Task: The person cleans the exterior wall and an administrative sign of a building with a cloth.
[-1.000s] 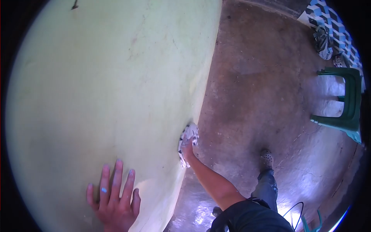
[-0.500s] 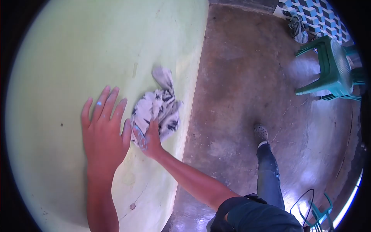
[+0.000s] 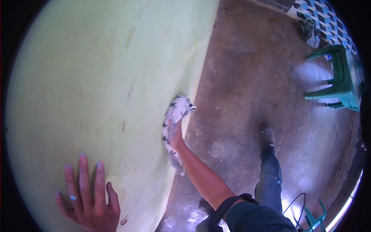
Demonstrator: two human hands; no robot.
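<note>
A pale green wall (image 3: 92, 85) fills the left of the head view, with a few brown scuffs and a crack low down. My right hand (image 3: 174, 133) is closed on a crumpled white-and-black cloth (image 3: 178, 108), pressed to the wall close to its bottom edge. Part of the cloth hangs below the wrist, and the fingertips are hidden in its folds. My left hand (image 3: 91, 205) is at the lower left with fingers spread against the wall, holding nothing. Spots of light blue paint mark its fingers.
Brown concrete floor (image 3: 239, 85) runs along the wall. Stacked green plastic stools (image 3: 340, 81) stand at the right, near a grey bundle (image 3: 310, 33) by a blue, white and black patterned wall (image 3: 328, 19). My foot in a clog (image 3: 267, 135) is on the floor. Another green chair (image 3: 315, 220) shows lower right.
My right hand has moved the cloth right, toward the wall's bottom edge, and the cloth is now more bunched. My left hand has dropped down and left, its fingers spread wider.
</note>
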